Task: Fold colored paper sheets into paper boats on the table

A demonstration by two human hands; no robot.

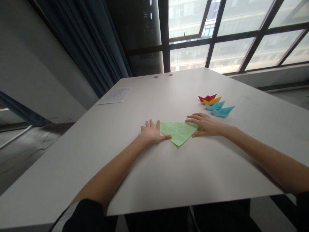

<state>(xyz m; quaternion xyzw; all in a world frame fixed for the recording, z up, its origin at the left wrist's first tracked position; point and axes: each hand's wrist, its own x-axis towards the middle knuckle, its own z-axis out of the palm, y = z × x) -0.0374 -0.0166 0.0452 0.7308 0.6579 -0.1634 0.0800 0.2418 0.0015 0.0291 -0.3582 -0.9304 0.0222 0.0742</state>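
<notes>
A light green sheet of paper (179,131), creased and folded into a triangle, lies on the white table with its point toward me. My left hand (153,132) rests at the paper's left corner, fingers spread and thumb along its lower left edge. At the right corner is my right hand (202,125), its fingers apart, with fingertips on the top edge and the thumb by the lower right edge. Both hands lie against the paper without gripping it.
Beyond my right hand stand folded paper boats: red (207,98), yellow (212,101) and two blue (223,111). A printed sheet (114,96) lies at the far left of the white table (96,138). Windows and a dark blue curtain (89,42) are behind.
</notes>
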